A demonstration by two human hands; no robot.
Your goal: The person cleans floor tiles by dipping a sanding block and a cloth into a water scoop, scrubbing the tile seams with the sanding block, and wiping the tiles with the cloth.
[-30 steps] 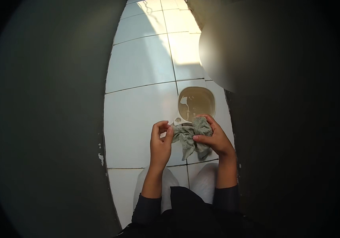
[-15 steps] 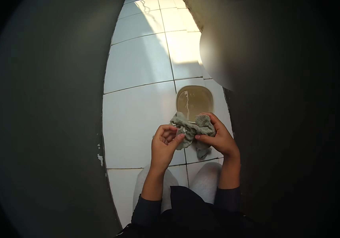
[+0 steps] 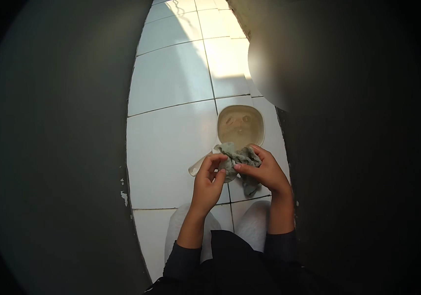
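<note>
A crumpled, wet-looking grey-green cloth [image 3: 229, 173] is bunched between my hands, its lower end hanging down. My right hand [image 3: 272, 173] grips its right side, with the thumb across the front. On the left side, my left hand [image 3: 205, 185] pinches the cloth with bent fingers. A pale, elongated piece with a rounded end [image 3: 197, 167] shows beside my left fingers; I cannot tell what it is or whether it is held. Just beyond the cloth, a beige plastic basin [image 3: 241, 106] holds cloudy water.
White floor tiles [image 3: 171, 142] with dark joints run away from me. A dark wall [image 3: 63, 147] stands close on the left, another [image 3: 353, 196] on the right. A blurred pale shape [image 3: 269, 69] covers part of the upper right. My knees [image 3: 254, 221] are below my hands.
The cloth is bunched more tightly, and my left hand has shifted slightly right. The pale elongated piece now shows at my left fingers. The water surface in the basin looks disturbed.
</note>
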